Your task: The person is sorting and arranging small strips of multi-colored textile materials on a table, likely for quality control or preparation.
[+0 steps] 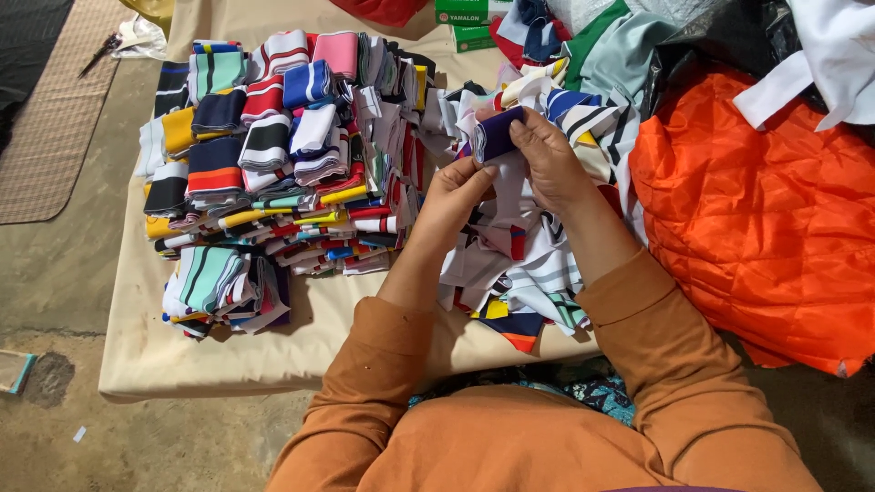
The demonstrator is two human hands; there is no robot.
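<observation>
While held: purple fabric strip, above loose pile.
Right hand: fingers closed, pinching its top.
Left hand: gripping below.
Handling: likely light, soft, limp; best pinched at folded edge.

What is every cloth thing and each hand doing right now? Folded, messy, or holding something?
Left hand: gripping the lower part of the purple cloth strip.
Right hand: pinching the purple cloth strip, folded over at its top.
Folded striped strips: stacked in neat rows.
Loose strips: heaped, unfolded.
Orange fabric: crumpled.
Tan cloth: spread flat.
Scissors: lying on the floor; open or shut unclear.
</observation>
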